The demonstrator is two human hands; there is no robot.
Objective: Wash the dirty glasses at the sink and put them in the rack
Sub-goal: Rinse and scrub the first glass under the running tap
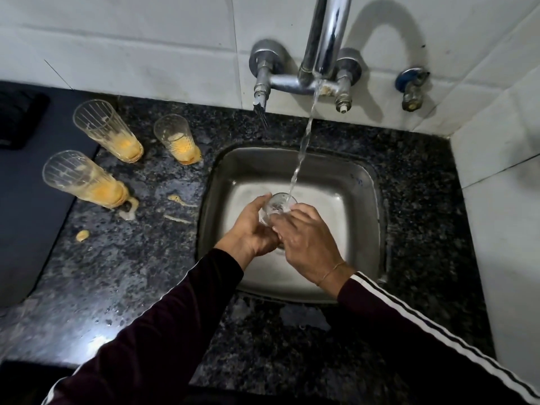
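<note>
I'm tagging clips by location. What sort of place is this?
Likely a home kitchen: a steel sink set in a granite counter, a wall tap on white tiles, and juice-stained glasses waiting.

A speckled black granite tabletop (122, 258) meets white wall tiles (146, 39) along its far edge. Small orange spills (82, 235) lie near its left edge. A dark mat (26, 206) covers the left end. A small blue-collared valve (411, 89) sticks out of the tiles toward the far right corner.
</note>
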